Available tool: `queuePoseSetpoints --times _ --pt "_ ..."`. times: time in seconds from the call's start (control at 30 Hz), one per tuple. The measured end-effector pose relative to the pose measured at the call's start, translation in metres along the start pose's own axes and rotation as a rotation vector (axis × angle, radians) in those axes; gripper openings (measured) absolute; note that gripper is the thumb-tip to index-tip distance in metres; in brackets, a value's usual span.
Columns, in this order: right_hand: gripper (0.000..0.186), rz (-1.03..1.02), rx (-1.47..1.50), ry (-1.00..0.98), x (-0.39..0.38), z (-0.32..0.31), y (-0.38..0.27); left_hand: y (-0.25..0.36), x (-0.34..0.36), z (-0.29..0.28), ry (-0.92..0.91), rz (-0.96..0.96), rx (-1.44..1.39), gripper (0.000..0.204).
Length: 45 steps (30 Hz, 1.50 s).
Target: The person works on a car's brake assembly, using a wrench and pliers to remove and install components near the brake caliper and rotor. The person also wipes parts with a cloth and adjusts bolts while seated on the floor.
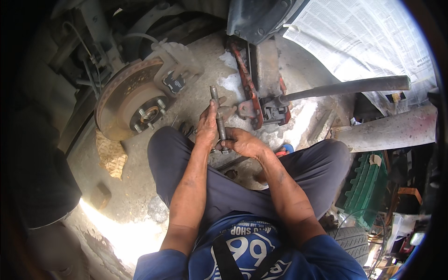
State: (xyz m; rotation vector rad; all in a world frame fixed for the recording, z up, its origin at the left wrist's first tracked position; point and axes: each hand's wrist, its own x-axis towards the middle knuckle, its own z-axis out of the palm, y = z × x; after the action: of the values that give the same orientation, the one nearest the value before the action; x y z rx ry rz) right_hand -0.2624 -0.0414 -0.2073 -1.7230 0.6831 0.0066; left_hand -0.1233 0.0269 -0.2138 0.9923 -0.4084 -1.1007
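In front of my knees, both hands are closed on a greyish metal rod-shaped part point(220, 122) with what looks like a hex bolt head at its near end. My left hand point(206, 127) grips it along the middle, thumb beside the shaft, and the far end sticks out past the fingers. The fingers of my right hand point(243, 142) wrap the near end. The part's exact kind and its underside are hidden by the fingers. Ahead to the left, a rusty brake disc point(122, 103) with several wheel studs stands exposed, a brake caliper point(175, 65) over its far right edge.
A red floor jack point(251, 91) stands ahead, its dark handle point(350, 88) reaching right. Newspaper sheets point(359, 42) spread at the far right. To the right are a green plastic crate point(364, 184) and a tyre point(352, 245). Crumpled brown paper point(111, 156) lies below the disc.
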Motion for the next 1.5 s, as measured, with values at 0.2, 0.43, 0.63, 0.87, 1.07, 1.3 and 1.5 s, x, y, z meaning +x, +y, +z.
queuePoseSetpoints --times 0.2,0.43,0.63,0.87,1.07,1.3,1.5 --pt "0.038 0.206 -0.51 0.097 -0.005 0.003 -0.061 -0.007 0.006 -0.012 0.091 -0.007 -0.168 0.088" --pt "0.051 0.138 -0.208 -0.055 0.004 -0.004 -0.03 -0.013 0.012 -0.022 0.126 0.006 -0.201 0.093" --pt "0.046 0.135 -0.09 0.068 0.003 0.008 -0.01 -0.004 0.011 -0.012 0.181 0.021 -0.313 0.096" --pt "0.051 0.199 -0.487 0.089 -0.002 0.004 -0.062 -0.005 0.014 -0.019 0.195 0.039 -0.407 0.098" --pt "0.048 0.185 0.375 -0.055 -0.001 0.016 -0.02 -0.004 0.011 -0.014 0.102 -0.046 -0.403 0.102" --pt "0.046 0.225 0.675 -0.036 -0.013 -0.005 -0.03 -0.017 0.021 -0.032 -0.174 -0.107 -0.689 0.077" --pt "0.046 0.202 -0.247 0.354 0.003 0.004 -0.028 0.005 0.002 -0.012 0.228 -0.126 0.019 0.06"
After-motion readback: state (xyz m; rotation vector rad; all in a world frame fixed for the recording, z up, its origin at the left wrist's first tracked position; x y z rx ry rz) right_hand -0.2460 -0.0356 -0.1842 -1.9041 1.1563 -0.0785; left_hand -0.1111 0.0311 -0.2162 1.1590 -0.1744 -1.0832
